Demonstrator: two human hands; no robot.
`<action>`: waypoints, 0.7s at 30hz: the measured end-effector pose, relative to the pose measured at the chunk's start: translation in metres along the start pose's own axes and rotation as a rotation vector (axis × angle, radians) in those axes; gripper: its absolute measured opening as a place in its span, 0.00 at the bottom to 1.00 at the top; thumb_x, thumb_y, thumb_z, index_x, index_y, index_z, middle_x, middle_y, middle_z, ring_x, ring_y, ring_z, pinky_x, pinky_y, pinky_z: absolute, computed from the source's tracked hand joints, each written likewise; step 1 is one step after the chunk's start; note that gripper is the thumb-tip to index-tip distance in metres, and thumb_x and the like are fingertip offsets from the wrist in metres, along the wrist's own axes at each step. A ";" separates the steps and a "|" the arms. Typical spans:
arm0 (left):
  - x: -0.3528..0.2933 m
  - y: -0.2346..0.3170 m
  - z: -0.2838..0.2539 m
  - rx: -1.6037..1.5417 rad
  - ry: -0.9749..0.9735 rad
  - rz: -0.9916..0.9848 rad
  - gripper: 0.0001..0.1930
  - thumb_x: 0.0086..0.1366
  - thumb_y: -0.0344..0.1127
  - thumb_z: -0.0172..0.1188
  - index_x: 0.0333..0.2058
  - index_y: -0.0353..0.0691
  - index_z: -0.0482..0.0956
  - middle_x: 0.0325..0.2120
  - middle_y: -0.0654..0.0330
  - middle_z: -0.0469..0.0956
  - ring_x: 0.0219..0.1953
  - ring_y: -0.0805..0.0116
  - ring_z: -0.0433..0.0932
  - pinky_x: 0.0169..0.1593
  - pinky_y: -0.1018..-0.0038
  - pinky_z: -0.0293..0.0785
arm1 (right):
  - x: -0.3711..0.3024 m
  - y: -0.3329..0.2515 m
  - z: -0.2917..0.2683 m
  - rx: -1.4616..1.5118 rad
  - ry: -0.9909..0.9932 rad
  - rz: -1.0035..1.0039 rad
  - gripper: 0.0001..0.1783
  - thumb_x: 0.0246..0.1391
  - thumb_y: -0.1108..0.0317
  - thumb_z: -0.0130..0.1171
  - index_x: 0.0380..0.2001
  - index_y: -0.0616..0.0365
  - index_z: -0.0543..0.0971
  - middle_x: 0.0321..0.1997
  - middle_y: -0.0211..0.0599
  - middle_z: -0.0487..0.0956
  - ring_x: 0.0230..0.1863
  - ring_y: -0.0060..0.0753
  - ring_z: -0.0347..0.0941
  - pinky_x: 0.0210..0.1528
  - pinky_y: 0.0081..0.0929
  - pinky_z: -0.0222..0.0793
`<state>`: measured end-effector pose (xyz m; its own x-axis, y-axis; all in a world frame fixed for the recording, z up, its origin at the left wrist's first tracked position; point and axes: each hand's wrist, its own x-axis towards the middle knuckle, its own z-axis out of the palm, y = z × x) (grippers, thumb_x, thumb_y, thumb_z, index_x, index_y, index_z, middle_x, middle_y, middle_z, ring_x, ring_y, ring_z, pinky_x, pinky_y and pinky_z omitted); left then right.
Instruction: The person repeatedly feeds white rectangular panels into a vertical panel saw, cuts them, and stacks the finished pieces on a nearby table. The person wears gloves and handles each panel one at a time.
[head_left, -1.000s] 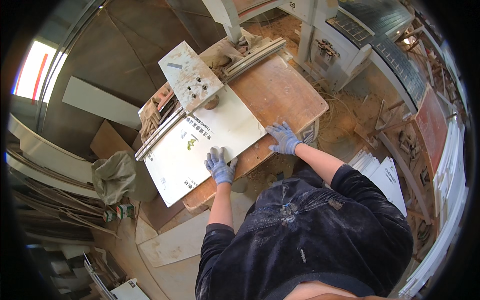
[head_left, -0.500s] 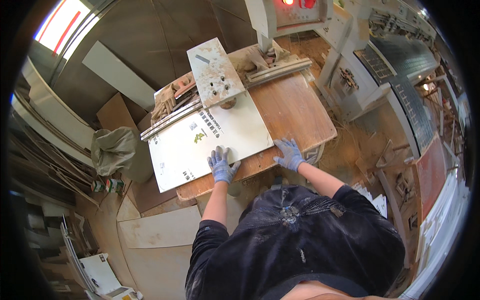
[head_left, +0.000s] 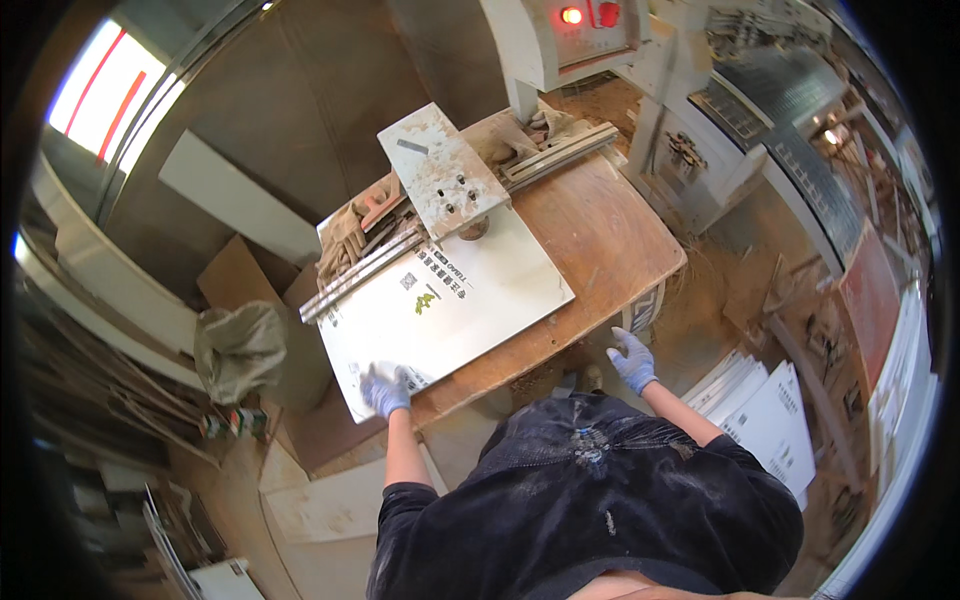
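Observation:
A white printed board (head_left: 510,290) lies flat on a brown wooden machine table (head_left: 610,230), its far side along a metal fence (head_left: 365,275). My left hand (head_left: 383,392), in a grey-blue work glove, rests on the board near its left front corner, fingers spread and slightly blurred. Gloved alike, my right hand (head_left: 632,362) hangs just off the table's front edge with fingers apart and nothing in it. A dusty white guard plate (head_left: 440,165) covers the board's far part, and a round tool part (head_left: 474,230) shows beneath it.
Work gloves (head_left: 345,238) lie behind the fence on the left. A machine column with a lit red lamp (head_left: 571,16) stands at the back. Stacked white boards (head_left: 770,430) lie low on my right. A sack (head_left: 240,345) and leaning panels (head_left: 235,195) are on the left.
My left hand has moved left along the board to its corner. My right hand has come off the table edge toward the right. The board seems slightly further right on the table.

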<state>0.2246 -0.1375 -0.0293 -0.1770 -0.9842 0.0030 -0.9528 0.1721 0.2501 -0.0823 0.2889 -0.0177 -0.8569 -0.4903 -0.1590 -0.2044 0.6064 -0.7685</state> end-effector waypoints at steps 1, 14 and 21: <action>0.014 -0.024 -0.006 0.008 0.008 -0.058 0.44 0.50 0.62 0.64 0.63 0.49 0.63 0.64 0.44 0.59 0.67 0.49 0.55 0.68 0.59 0.52 | -0.010 0.006 0.012 0.137 0.023 0.104 0.29 0.52 0.67 0.62 0.58 0.58 0.71 0.57 0.43 0.76 0.55 0.35 0.74 0.58 0.30 0.69; 0.075 -0.112 0.020 -1.157 -0.980 -0.351 0.33 0.62 0.50 0.59 0.58 0.30 0.67 0.51 0.49 0.73 0.52 0.53 0.72 0.56 0.57 0.68 | -0.096 -0.104 0.145 0.887 -0.285 0.572 0.38 0.52 0.52 0.67 0.63 0.55 0.66 0.55 0.36 0.76 0.49 0.31 0.74 0.42 0.30 0.74; -0.038 -0.018 -0.015 -1.163 -1.044 -0.124 0.32 0.61 0.50 0.57 0.56 0.29 0.68 0.50 0.48 0.72 0.50 0.53 0.72 0.54 0.57 0.70 | -0.073 -0.147 0.195 1.205 -0.269 0.602 0.30 0.45 0.55 0.72 0.49 0.60 0.77 0.48 0.41 0.80 0.47 0.33 0.76 0.42 0.29 0.76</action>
<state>0.2523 -0.1042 -0.0199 -0.6697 -0.4421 -0.5966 -0.3555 -0.5145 0.7803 0.1021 0.1134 -0.0135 -0.5208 -0.5361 -0.6644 0.8146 -0.0792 -0.5746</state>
